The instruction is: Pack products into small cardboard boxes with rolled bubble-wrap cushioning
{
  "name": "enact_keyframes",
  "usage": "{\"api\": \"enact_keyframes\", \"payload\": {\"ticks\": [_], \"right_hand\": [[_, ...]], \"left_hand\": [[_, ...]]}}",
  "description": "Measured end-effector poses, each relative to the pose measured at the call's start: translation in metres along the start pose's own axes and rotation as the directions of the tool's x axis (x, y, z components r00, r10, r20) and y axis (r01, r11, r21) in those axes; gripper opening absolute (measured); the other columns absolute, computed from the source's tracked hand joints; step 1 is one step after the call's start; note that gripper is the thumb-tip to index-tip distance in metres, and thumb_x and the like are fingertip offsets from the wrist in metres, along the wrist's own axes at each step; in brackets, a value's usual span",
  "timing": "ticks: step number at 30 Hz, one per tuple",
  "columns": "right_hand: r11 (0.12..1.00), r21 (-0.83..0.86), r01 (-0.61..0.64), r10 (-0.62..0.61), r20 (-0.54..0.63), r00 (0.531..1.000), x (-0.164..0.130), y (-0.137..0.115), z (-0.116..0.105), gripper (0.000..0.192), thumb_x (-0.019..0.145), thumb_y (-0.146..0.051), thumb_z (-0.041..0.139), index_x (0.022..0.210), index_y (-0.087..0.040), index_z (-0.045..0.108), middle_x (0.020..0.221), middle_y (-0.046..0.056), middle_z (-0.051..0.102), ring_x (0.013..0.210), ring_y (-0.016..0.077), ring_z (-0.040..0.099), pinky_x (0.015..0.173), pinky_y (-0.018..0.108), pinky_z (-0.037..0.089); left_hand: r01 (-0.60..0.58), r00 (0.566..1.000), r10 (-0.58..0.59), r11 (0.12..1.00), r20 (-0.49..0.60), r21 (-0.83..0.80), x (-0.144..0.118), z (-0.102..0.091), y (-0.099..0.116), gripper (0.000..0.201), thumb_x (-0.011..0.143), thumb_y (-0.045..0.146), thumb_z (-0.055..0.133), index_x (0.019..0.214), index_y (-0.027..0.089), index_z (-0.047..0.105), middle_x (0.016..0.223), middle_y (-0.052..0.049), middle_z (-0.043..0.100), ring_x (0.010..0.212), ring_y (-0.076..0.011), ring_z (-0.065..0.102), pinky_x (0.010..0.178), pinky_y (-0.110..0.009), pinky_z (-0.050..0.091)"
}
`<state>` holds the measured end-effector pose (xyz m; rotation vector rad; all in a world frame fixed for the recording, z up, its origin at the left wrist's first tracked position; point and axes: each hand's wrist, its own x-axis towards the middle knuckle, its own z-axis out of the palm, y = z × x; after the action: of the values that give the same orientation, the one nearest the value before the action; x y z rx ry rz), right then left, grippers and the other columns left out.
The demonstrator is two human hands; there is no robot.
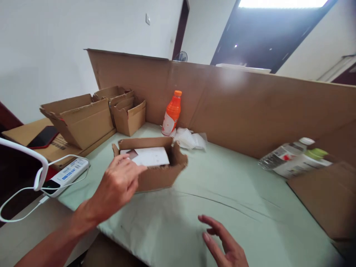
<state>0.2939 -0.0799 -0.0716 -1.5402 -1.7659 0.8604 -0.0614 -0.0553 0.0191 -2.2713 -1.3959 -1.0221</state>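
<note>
The right hand (225, 243) hovers nearest, fingers spread and empty, above the pale green cloth-covered bench (250, 222). The left hand (118, 183), its grip loosely spread, touches the near rim of a small open corrugated cardboard box (158, 176) mid-bench, holding a white card (151, 156).

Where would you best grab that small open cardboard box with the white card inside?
Probably by the two short end walls of the box, coming from above. Its top is open and its flaps stand up. The left hand is already at its near-left corner.
</note>
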Motion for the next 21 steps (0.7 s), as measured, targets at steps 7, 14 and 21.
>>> {"api": "enact_keyframes", "payload": {"ticks": [7, 14, 21], "right_hand": [[0.994, -0.109, 0.009, 0.009, 0.165, 0.986, -0.005, 0.016, 0.000, 0.070, 0.084, -0.057, 0.061, 0.142, -0.019, 0.055, 0.135, 0.017, 0.064, 0.122, 0.0352, 0.062, 0.102, 0.047, 0.052], [0.996, -0.049, 0.075, -0.065, 0.178, 0.982, 0.007, 0.016, 0.017, 0.057, 0.085, -0.048, 0.059, 0.133, -0.017, 0.058, 0.119, 0.017, 0.069, 0.106, 0.0324, 0.066, 0.093, 0.044, 0.054], [0.983, 0.022, 0.184, -0.185, 0.157, 0.970, 0.110, -0.002, 0.047, 0.073, 0.073, -0.023, 0.060, 0.144, -0.019, 0.043, 0.126, 0.012, 0.067, 0.086, 0.0218, 0.065, 0.083, 0.037, 0.053]], "left_hand": [[0.239, 0.910, -0.328, 0.915, -0.253, -0.325, -0.065, 0.015, 0.045, 0.062, 0.083, 0.014, 0.065, 0.142, 0.027, 0.049, 0.134, -0.009, 0.059, 0.128, -0.0291, 0.056, 0.109, -0.048, 0.048], [0.712, 0.701, -0.604, 0.624, 0.379, -0.322, -0.125, 0.086, 0.012, 0.067, 0.078, 0.051, 0.066, 0.134, 0.017, 0.053, 0.118, -0.015, 0.071, 0.114, -0.0354, 0.067, 0.096, -0.049, 0.057], [0.804, 0.594, -0.717, 0.527, 0.365, -0.274, -0.061, 0.125, -0.039, 0.067, 0.068, 0.046, 0.065, 0.125, 0.016, 0.048, 0.108, -0.014, 0.071, 0.098, -0.0338, 0.070, 0.083, -0.045, 0.057]]}}
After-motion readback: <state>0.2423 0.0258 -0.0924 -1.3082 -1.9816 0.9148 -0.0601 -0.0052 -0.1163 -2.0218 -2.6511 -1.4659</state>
